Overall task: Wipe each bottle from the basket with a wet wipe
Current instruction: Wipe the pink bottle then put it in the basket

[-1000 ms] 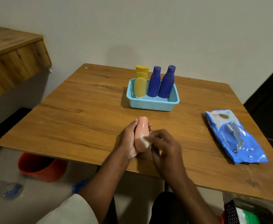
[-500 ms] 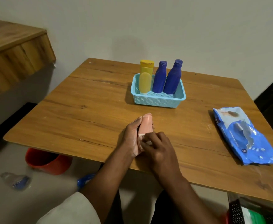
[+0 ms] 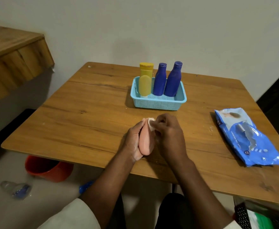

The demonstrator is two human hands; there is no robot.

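A pink bottle (image 3: 145, 141) lies in my left hand (image 3: 133, 141), which grips it from the left just above the wooden table (image 3: 85, 116). My right hand (image 3: 169, 134) pinches a small white wet wipe (image 3: 151, 124) against the bottle's far end. Behind them stands a light blue basket (image 3: 158, 103) holding a yellow bottle (image 3: 145, 80) and two dark blue bottles (image 3: 159, 79) (image 3: 174, 79), all upright.
A blue pack of wet wipes (image 3: 246, 138) lies on the table at the right. On the floor to the left sit a red bucket (image 3: 47, 169) and a clear plastic bottle (image 3: 16, 189). A wooden ledge (image 3: 11, 52) juts out at the far left.
My right hand has slid the wipe along the pink bottle from its near end up to its far end. My left hand keeps its grip on the bottle.
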